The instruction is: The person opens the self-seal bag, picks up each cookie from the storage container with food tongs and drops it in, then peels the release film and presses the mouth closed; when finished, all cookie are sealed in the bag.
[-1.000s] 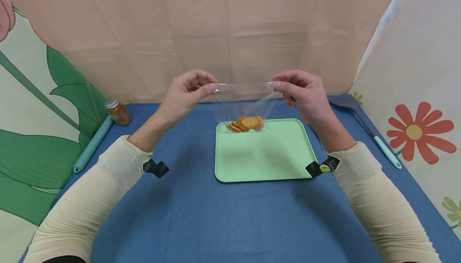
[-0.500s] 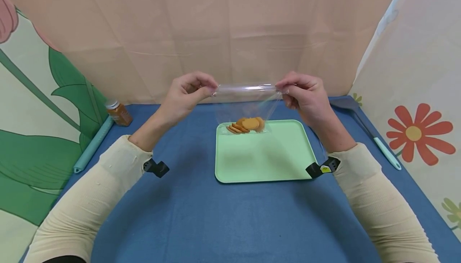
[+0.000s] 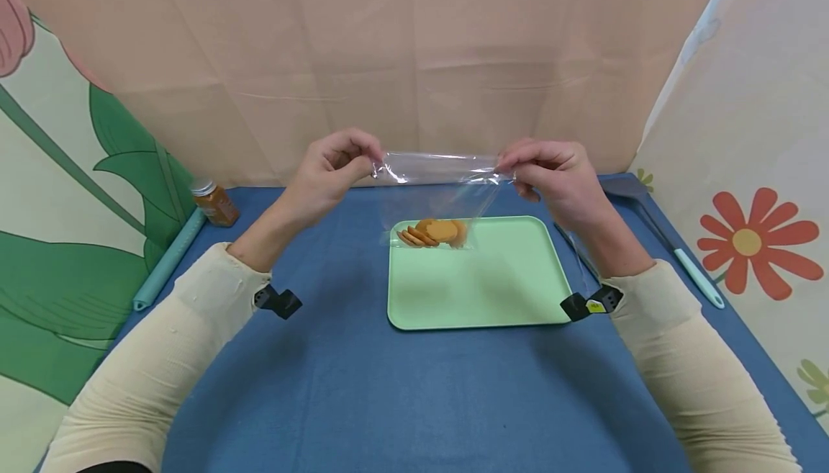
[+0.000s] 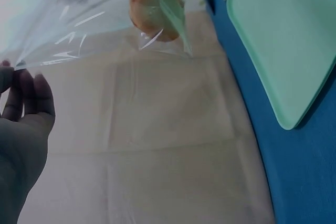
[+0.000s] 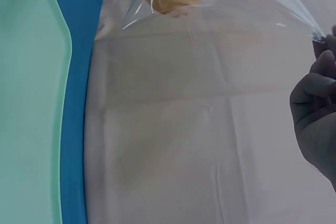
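Stretched between both hands is a clear plastic bag (image 3: 434, 196), its top edge folded over into a shiny band. My left hand (image 3: 337, 167) pinches the bag's upper left corner between thumb and fingers. At the upper right corner my right hand (image 3: 550, 174) pinches it the same way. Round golden-brown crackers (image 3: 442, 230) lie overlapped at the bottom of the bag, which hangs over the far left part of a light green tray (image 3: 479, 286). The left wrist view shows the crackers (image 4: 155, 14) through the film, and the right wrist view shows the bag (image 5: 241, 9) pulled taut.
A spice jar (image 3: 215, 203) with a silver lid stands at the back left, beside a rolled teal mat (image 3: 170, 260). Along the right edge lies a dark spatula with a pale blue handle (image 3: 698, 277). Another dark, thin item (image 3: 579, 253) is partly hidden behind the right wrist.
The bag's top, at first a thin edge, is now folded into a wider shiny band. Both hands have spread slightly apart, and the crackers have shifted a little left and down.
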A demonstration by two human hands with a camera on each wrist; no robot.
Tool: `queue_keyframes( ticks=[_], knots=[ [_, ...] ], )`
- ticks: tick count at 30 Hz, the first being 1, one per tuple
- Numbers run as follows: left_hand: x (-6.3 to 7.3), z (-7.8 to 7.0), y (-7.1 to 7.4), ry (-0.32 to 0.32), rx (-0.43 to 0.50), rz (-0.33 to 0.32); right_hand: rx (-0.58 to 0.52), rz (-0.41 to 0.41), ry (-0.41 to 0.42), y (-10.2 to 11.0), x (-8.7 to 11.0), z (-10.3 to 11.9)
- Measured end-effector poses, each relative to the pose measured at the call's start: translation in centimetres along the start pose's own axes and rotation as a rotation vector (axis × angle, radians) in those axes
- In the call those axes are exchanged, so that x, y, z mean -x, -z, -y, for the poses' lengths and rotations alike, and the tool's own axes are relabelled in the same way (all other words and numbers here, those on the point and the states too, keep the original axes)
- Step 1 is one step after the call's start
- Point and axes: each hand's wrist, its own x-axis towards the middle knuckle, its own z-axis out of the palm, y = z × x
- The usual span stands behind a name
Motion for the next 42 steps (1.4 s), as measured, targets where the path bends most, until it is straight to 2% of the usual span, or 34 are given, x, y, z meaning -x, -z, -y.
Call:
queue_keyframes(
  ticks=[5, 12, 17, 22, 26, 33, 38, 42],
  knots=[
    [0.1, -0.4, 0.0, 0.007, -0.056, 0.013, 0.055, 0.040, -0.005, 0.1, 0.1, 0.6],
    [0.2, -0.7, 0.3, 0.024, -0.105, 0.053, 0.145, 0.113, 0.029, 0.4, 0.0, 0.9],
    [0.2, -0.7, 0.4, 0.027, -0.123, 0.049, 0.166, 0.101, 0.014, 0.4, 0.1, 1.1],
    [0.3, -0.8, 0.3, 0.023, -0.116, 0.044, 0.180, 0.103, -0.036, 0.3, 0.1, 1.8],
    [0.4, -0.8, 0.1, 0.002, -0.136, 0.040, 0.194, 0.093, -0.053, 0.3, 0.0, 2.0],
    [0.1, -0.7, -0.6, -0.036, -0.232, 0.024, 0.233, 0.061, -0.007, 0.4, -0.1, 1.5],
    [0.1, -0.6, -0.6, -0.018, -0.333, 0.009, 0.274, 0.055, 0.012, 0.5, -0.2, 1.2],
    [0.0, -0.9, -0.6, 0.012, -0.417, 0.009, 0.367, 0.035, -0.031, 0.4, -0.3, 1.5]
  ],
)
